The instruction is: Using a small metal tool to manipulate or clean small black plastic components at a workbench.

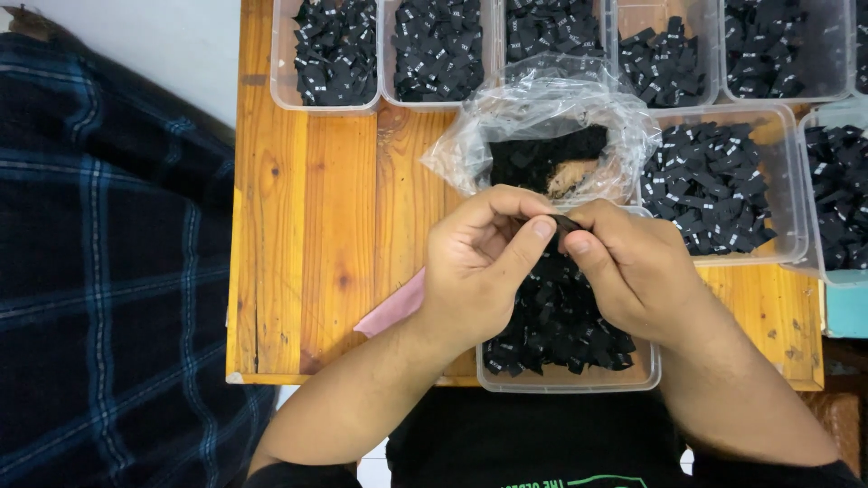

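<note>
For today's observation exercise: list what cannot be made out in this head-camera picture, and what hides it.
- Small black piece: mostly covered by the left hand and right hand.
- Near clear tub: its middle is hidden by both hands.
- Plastic bag: crinkled film blurs its dark contents.
- Top-row tubs: cut off by the upper edge.
- Pink strip: partly under the left hand.

Hands [479,267] [633,271] together over near tub [565,380] of labels [551,325]; bag [542,126] just beyond; tub [787,181] right of bag; tub row [384,104] farthest; table [307,226] underneath; cloth [99,271] far left.
</note>
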